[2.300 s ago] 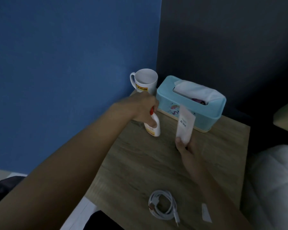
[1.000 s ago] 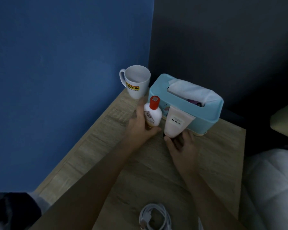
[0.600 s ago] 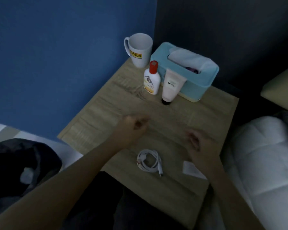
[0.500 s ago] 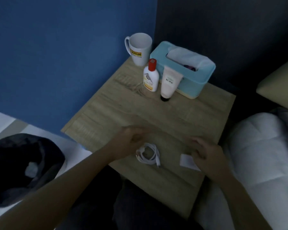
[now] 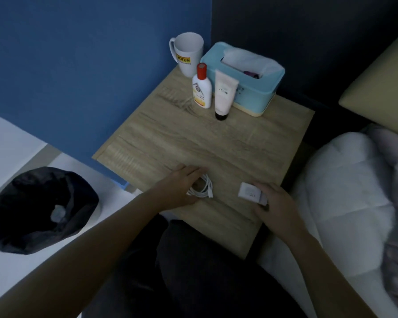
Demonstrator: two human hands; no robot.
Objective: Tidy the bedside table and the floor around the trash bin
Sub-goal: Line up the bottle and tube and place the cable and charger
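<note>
On the wooden bedside table (image 5: 193,143), near its front edge, lies a coiled white cable (image 5: 203,188). My left hand (image 5: 182,188) rests over the coil, fingers curled around its left side. To the right, my right hand (image 5: 272,205) grips a small white charger block (image 5: 249,192). At the back of the table stand a white bottle with a red cap (image 5: 202,88) and a pale tube (image 5: 224,94), both upright against a blue tissue box (image 5: 251,79). A white mug (image 5: 189,53) stands in the corner.
A trash bin with a black liner (image 5: 37,214) sits on the white floor at the left, with a crumpled piece inside. A blue wall runs behind the table. White bedding (image 5: 345,191) and a pillow edge lie to the right.
Both hands let go of the bottle and the tube, left upright by the tissue box, and came back to the front edge. The left reached the cable, the right took the charger block.
</note>
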